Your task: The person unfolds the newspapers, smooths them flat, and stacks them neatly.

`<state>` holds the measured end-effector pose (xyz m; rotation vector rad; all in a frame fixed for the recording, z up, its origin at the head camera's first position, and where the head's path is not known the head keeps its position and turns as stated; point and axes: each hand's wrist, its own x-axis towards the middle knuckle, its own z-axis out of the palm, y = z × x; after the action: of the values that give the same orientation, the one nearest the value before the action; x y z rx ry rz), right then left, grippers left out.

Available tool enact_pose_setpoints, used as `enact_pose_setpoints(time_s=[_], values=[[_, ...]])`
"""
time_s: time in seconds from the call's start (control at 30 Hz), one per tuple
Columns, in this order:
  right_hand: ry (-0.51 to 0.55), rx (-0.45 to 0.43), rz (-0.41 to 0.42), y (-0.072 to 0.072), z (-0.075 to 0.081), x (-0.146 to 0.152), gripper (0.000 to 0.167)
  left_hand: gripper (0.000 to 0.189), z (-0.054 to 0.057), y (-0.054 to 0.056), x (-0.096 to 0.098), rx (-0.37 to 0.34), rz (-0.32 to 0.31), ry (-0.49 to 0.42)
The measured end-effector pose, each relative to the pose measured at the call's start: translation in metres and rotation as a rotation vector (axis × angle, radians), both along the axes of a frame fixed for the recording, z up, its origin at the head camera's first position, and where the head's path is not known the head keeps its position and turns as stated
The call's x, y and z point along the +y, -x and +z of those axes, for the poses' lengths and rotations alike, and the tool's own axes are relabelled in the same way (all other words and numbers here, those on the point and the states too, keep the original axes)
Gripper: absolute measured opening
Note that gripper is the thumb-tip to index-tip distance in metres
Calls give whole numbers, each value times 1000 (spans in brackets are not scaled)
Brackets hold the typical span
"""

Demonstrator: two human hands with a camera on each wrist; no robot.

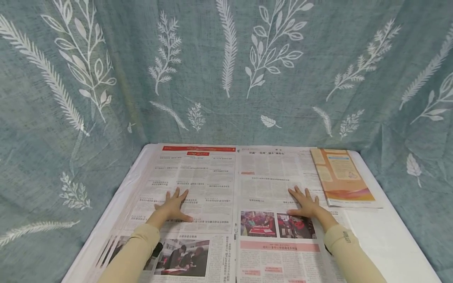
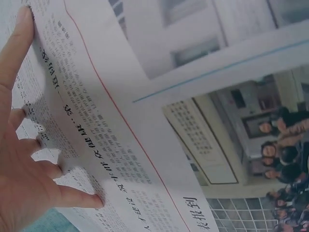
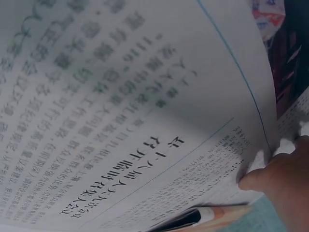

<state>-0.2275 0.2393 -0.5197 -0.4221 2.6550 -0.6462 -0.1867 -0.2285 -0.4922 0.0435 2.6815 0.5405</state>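
Observation:
A newspaper (image 1: 198, 173) lies spread out, with a fold down its middle and print that faces away from me. On its left page rests my left hand (image 1: 172, 207), fingers spread. My right hand (image 1: 307, 205) lies on the right page with its fingers apart, partly over a photo (image 1: 258, 224). The left wrist view has the left hand (image 2: 29, 169) with fingertips on the printed sheet (image 2: 96, 121). In the right wrist view, part of the right hand (image 3: 285, 179) touches the newspaper (image 3: 159, 111); its other fingers are mostly hidden.
An orange-and-tan printed paper (image 1: 345, 177) overlaps the newspaper's far right corner. Beneath them is a white tabletop (image 1: 385, 236). A blue-green cloth (image 1: 212, 78) with white leaf patterns hangs behind the table and along both sides.

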Motion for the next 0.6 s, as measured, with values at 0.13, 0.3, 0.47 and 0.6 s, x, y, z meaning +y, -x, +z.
enact_pose_setpoints(time_s=[0.13, 0.3, 0.47, 0.6], values=[[3, -3, -10, 1, -1, -5, 94, 115, -2, 0, -4, 8, 1, 10], [-14, 19, -12, 2, -2, -12, 93, 115, 2, 0, -9, 12, 13, 0], [-41, 34, -5, -3, -4, -13, 93, 115, 2, -4, -12, 0, 11, -8], [-40, 43, -1, -5, -1, -10, 92, 115, 1, -4, -13, 10, 0, -6]])
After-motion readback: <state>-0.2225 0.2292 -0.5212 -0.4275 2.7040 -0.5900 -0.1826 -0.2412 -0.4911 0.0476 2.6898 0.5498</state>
